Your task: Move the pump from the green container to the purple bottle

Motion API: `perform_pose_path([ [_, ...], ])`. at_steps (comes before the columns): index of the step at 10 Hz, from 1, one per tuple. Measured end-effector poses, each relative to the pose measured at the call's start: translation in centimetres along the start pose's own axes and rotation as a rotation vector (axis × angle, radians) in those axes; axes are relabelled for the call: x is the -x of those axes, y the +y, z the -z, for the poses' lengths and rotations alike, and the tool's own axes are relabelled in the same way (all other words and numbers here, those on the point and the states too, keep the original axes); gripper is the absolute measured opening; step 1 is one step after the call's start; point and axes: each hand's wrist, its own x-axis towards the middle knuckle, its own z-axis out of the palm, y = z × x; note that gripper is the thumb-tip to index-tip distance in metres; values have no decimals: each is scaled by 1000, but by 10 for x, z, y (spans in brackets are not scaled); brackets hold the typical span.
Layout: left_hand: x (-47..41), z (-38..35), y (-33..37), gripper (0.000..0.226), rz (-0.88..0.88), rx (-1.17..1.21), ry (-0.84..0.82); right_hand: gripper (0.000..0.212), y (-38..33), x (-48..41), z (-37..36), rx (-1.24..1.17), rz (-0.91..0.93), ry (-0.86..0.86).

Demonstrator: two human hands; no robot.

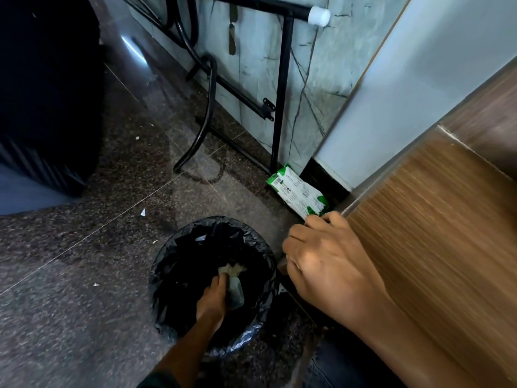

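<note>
Hands both curled: left hand (212, 301) grips pale item (235, 291) inside bin (261, 243); right hand (327, 264) pinches green pouch (296, 193).

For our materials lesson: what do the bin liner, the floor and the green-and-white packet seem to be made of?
Bin liner: thin black plastic film, glossy; it crinkles and glints. Floor: polished speckled stone, probably granite; it mirrors light and shows joint lines. Packet: printed flexible film, plastic or laminate, unclear which; soft creases, slight sheen.
</note>
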Motion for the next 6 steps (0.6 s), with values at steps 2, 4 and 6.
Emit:
perform_pose_path([
  [2, 0, -2, 14, 51, 24, -6, -60, 22, 2, -1, -2, 13, 9, 32],
  [4, 6, 7, 7, 69, -42, -59, -78, 28, 2, 0, -1, 41, 5, -12],
  [6, 22, 35, 13, 75, -138, 18, 66, 23, -1, 0, 6, 13, 31, -41],
])
